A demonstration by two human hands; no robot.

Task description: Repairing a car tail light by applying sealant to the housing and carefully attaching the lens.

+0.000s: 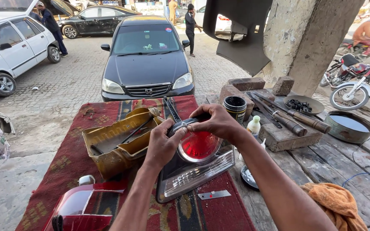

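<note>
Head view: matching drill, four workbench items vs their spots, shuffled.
Things:
1 tail light
2 razor blade
3 orange cloth
4 yellow tray

Places:
A bottom right corner of the bench
B under both hands
C on the rug just in front of the light
D left of the left hand

Pairs: 1-B, 2-C, 3-A, 4-D

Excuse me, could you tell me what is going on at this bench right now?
A person is working with both bare hands on a car tail light that lies on a red patterned cloth over a wooden bench. The left hand presses on the lamp's upper left edge, and the right hand holds its top, above the round red lens. A small metal blade lies just in front, a yellow tray sits to the left, and another red lamp rests at the near corner.
</note>
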